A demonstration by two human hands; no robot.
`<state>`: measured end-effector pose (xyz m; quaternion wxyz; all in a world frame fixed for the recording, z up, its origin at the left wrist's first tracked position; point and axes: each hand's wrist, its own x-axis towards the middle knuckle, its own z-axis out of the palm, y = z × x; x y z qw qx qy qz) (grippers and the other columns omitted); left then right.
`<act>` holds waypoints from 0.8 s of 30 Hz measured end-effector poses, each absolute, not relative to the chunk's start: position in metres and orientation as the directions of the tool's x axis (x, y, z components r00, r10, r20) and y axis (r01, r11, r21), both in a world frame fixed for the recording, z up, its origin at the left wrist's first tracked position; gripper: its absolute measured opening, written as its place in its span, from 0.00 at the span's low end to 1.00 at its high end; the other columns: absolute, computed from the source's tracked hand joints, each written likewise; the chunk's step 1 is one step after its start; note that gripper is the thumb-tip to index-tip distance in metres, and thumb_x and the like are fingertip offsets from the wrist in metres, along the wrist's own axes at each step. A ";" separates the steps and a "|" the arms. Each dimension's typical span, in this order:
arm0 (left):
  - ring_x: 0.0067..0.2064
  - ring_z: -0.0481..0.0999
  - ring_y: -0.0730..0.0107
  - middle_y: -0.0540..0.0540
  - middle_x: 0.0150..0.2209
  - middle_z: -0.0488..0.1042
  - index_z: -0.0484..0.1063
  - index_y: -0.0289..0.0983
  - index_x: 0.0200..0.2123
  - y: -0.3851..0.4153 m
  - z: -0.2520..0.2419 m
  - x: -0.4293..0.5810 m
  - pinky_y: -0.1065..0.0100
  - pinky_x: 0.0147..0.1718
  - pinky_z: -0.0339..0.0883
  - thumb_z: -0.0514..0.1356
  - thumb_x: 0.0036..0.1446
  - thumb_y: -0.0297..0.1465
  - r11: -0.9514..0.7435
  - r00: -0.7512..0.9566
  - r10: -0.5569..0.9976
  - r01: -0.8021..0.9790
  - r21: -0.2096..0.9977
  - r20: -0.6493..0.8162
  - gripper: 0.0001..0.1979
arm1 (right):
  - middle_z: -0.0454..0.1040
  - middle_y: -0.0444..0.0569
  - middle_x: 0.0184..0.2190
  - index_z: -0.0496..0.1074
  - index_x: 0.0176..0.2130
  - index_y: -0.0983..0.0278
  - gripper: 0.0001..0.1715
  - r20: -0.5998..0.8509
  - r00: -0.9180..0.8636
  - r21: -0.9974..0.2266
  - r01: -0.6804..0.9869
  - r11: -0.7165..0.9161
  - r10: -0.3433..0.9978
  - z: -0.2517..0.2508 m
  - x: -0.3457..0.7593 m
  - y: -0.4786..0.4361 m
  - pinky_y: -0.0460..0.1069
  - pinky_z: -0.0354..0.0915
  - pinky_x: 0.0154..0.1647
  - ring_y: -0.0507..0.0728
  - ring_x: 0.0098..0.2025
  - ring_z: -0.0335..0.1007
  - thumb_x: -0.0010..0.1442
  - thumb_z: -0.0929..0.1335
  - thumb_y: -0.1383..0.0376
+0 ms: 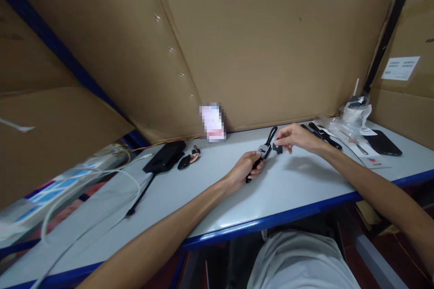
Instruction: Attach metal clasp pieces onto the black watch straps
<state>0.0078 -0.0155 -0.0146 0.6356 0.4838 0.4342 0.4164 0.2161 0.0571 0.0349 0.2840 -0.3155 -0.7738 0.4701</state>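
Note:
My left hand [250, 166] is wrapped round one handle of a spokeshave [271, 134], a black two-handled tool with a grey metal blade in its middle. The tool is held at a slant above the table, its other handle pointing away from me. Just right of the blade, my right hand [295, 139] pinches a small dark metal plate [278, 149] between thumb and fingers. A narrow gap seems to separate the plate from the tool. Behind my right wrist lie more black-handled tools [324, 137], partly covered by the arm.
Right on the table [217, 198] are a black phone [384, 142], plastic packaging [342, 128] and a wrapped white tub [354, 113]. Left are a black box-like device [166, 157], keys with a fob [186, 161] and white cables [134, 180]. A blurred upright card [213, 122] leans against the cardboard wall [264, 45].

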 end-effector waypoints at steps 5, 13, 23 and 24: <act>0.16 0.50 0.83 0.56 0.21 0.60 0.62 0.37 0.34 -0.020 -0.010 0.010 0.78 0.13 0.39 0.55 0.62 0.33 0.192 0.305 0.939 -0.072 0.979 -0.162 0.07 | 0.73 0.43 0.22 0.71 0.32 0.66 0.07 0.201 -0.542 -0.904 0.217 0.367 0.816 0.016 0.186 0.044 0.44 0.60 0.21 0.50 0.22 0.68 0.52 0.72 0.67; 0.17 0.50 0.83 0.56 0.22 0.59 0.59 0.38 0.33 -0.019 -0.011 0.009 0.78 0.14 0.40 0.53 0.64 0.37 0.193 0.301 0.939 -0.055 0.980 -0.168 0.10 | 0.69 0.41 0.20 0.72 0.28 0.66 0.05 0.371 -0.450 -0.648 0.501 0.573 0.812 0.016 0.180 0.037 0.45 0.54 0.27 0.49 0.24 0.63 0.55 0.71 0.71; 0.16 0.49 0.83 0.58 0.20 0.58 0.55 0.40 0.33 -0.022 -0.018 0.015 0.78 0.13 0.40 0.57 0.62 0.44 0.058 0.221 0.974 -0.038 0.998 -0.048 0.16 | 0.66 0.40 0.20 0.66 0.28 0.63 0.12 0.567 -0.313 -0.530 0.569 0.628 0.762 0.009 0.182 0.039 0.46 0.50 0.27 0.50 0.23 0.57 0.61 0.69 0.61; 0.16 0.49 0.83 0.58 0.20 0.58 0.55 0.40 0.33 -0.023 -0.017 0.015 0.78 0.13 0.40 0.58 0.61 0.44 0.054 0.218 0.975 -0.043 0.998 -0.043 0.17 | 0.66 0.40 0.20 0.66 0.27 0.63 0.14 0.599 -0.289 -0.523 0.565 0.638 0.747 0.012 0.186 0.041 0.46 0.50 0.27 0.50 0.22 0.57 0.62 0.68 0.61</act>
